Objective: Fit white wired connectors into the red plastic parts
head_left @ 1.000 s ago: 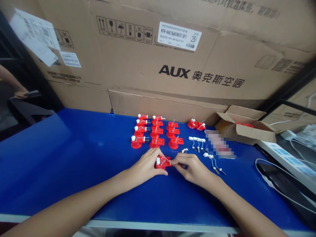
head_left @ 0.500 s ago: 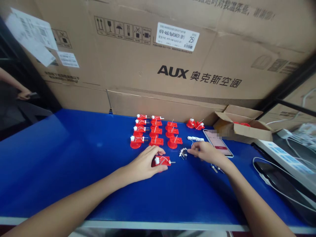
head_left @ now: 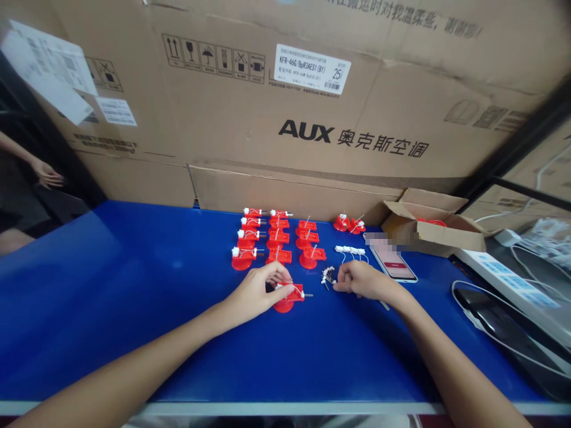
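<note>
Left hand (head_left: pixel 256 295) curls narrowly over a red plastic fitting (head_left: pixel 289 301), fingers pinched at its white-wired top, apparently steadying it on the blue table (head_left: pixel 107 297). Right hand (head_left: pixel 363 280) sits narrow against a small bunch of white wired connectors (head_left: pixel 329 275); grip cannot be told. Matching red fittings (head_left: pixel 279 257) stand in tidy rows beyond, seemingly kept sorted, near a phone (head_left: pixel 391 263).
</note>
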A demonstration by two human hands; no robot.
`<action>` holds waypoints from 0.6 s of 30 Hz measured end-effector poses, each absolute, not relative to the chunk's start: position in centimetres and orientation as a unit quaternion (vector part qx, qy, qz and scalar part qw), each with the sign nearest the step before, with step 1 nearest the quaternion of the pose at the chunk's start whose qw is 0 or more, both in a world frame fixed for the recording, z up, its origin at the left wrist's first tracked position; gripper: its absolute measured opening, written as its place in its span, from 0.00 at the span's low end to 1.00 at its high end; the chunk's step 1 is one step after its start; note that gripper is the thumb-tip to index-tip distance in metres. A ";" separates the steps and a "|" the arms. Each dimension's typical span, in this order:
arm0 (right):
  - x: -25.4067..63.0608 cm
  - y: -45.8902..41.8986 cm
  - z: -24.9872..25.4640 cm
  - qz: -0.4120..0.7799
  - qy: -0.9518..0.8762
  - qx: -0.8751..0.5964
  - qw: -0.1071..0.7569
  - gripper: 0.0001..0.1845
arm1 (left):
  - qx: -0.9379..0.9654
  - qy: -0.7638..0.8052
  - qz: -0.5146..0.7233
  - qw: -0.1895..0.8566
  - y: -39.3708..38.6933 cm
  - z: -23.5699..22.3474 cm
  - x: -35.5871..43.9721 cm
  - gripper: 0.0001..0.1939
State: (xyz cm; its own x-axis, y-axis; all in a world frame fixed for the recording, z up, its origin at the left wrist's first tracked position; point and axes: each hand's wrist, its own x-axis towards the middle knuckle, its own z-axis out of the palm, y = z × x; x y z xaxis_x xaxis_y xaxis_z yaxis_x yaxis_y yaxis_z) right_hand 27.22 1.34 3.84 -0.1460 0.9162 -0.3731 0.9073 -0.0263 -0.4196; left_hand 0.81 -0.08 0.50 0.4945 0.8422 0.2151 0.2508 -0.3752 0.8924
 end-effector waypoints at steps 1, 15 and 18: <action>27.3 1.3 3.8 0.295 -0.699 -0.651 0.009 0.07 | 0.752 0.365 0.351 0.423 -0.1 0.5 0.8 0.06; 25.9 0.4 4.6 0.296 -0.757 -0.560 0.160 0.08 | 0.787 0.373 0.344 0.352 -0.6 1.1 1.1 0.06; 24.2 -0.5 4.2 0.361 -0.755 -0.502 0.217 0.10 | 0.795 0.373 0.345 0.332 -0.6 1.2 1.2 0.06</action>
